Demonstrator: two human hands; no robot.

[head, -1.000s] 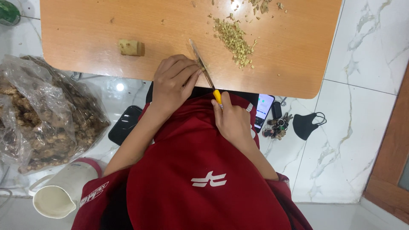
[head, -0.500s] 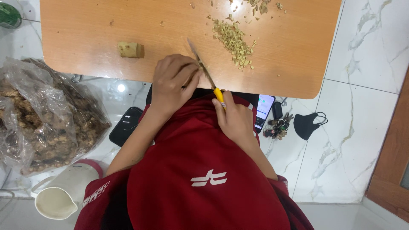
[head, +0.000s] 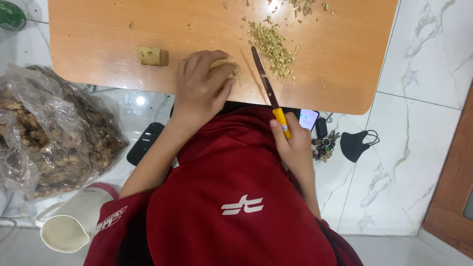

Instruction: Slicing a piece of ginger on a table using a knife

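My left hand (head: 203, 86) lies curled on the wooden table (head: 98, 44), covering a small pale piece of root near the table's near edge. My right hand (head: 290, 143) grips the yellow handle of a knife (head: 268, 91); its blade lies across the table just right of my left fingers. A heap of finely chopped bits (head: 273, 44) sits beyond the blade. A pale cut chunk (head: 152, 56) rests left of my left hand.
A large clear plastic bag of brown roots (head: 54, 133) sits on the marble floor at left, with a white jug (head: 66, 229) below it. A black phone (head: 144, 143), another phone (head: 308, 118), keys (head: 324, 145) and a black face mask (head: 355, 145) lie on the floor.
The knife blade has shifted slightly right, away from my left fingers. My left hand stays over the piece.
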